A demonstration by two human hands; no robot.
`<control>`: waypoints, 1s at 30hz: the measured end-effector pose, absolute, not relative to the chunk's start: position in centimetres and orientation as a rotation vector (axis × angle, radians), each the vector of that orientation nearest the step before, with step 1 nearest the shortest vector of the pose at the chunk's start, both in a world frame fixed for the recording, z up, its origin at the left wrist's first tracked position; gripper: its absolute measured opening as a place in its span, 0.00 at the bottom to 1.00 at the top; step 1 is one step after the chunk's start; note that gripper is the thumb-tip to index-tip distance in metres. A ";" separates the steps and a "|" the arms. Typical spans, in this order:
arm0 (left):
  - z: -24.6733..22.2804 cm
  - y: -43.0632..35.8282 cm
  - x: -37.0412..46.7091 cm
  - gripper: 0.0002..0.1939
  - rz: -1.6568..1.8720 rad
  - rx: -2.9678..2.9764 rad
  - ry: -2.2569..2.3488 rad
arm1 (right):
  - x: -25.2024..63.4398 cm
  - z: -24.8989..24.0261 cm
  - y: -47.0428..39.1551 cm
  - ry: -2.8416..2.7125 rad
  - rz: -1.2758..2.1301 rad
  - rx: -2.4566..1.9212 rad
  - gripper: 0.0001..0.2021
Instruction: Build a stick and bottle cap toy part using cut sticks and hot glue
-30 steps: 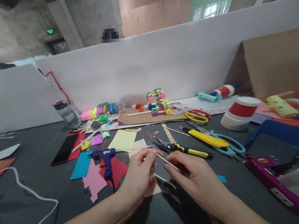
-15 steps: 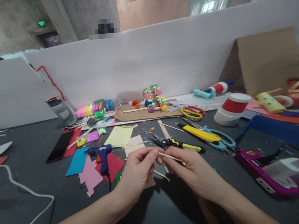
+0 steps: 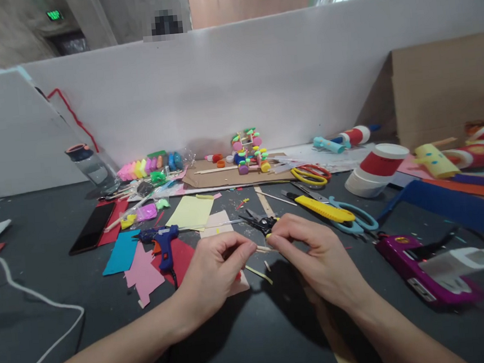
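Observation:
My left hand (image 3: 221, 269) is closed in a pinch on one end of a thin, pale wooden stick (image 3: 264, 248). The stick's other end is pinched in the fingertips of my right hand (image 3: 316, 254). Only a short length shows between the two hands; the rest is hidden by fingers. Just beyond my right fingers lie black-bladed pliers or cutters (image 3: 259, 222), their handles mostly covered by that hand. A blue hot glue gun (image 3: 166, 246) rests to the left of my left hand. Below the stick, a narrow yellow-green strip (image 3: 258, 274) lies on the dark table.
To the right are a yellow utility knife (image 3: 324, 208), blue-handled scissors (image 3: 357, 216) and a purple power strip (image 3: 419, 270). Colourful wheeled models (image 3: 250, 152) stand on cardboard at the back. At left are a phone (image 3: 93, 228), a water bottle (image 3: 92, 166) and a white cable (image 3: 45, 303).
My hands have drawn slightly apart, and the stick now shows as a short piece between both fingertips. Earlier it extended along my right fingers. The view has tilted down slightly.

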State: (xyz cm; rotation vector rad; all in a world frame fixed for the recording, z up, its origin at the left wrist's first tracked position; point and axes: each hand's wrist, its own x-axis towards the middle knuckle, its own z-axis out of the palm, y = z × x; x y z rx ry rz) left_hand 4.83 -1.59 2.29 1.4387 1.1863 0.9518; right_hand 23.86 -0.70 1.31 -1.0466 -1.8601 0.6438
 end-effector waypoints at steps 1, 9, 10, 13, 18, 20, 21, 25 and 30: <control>2.4 -1.6 4.8 0.13 0.955 1.453 1.191 | 24.1 1.2 -0.5 -1.832 0.621 -1.075 0.15; 2.4 -1.2 4.2 0.16 0.988 1.548 1.216 | 25.2 0.8 0.8 -1.705 0.580 -1.130 0.08; 2.4 -1.2 4.1 0.16 0.987 1.562 1.219 | 25.0 1.0 0.7 -1.735 0.606 -1.090 0.08; 2.2 -1.4 4.2 0.16 0.990 1.622 1.215 | 24.1 1.6 0.0 -1.839 0.718 -0.970 0.05; 2.2 -1.6 4.4 0.15 0.989 1.730 1.179 | 23.5 1.7 -0.4 -1.814 0.936 -0.957 0.08; 2.3 -1.6 4.4 0.14 0.988 1.766 1.164 | 23.5 1.5 -0.4 -1.749 1.029 -0.974 0.11; 2.2 -1.6 4.4 0.14 0.989 1.782 1.159 | 23.5 1.3 -0.3 -1.713 1.080 -0.978 0.12; 2.0 -1.6 4.4 0.14 0.998 1.829 1.145 | 23.2 0.5 -0.2 -1.574 1.276 -0.979 0.16; 1.6 -1.5 4.4 0.13 1.000 1.863 1.136 | 23.1 -0.4 0.4 -1.469 1.391 -1.037 0.19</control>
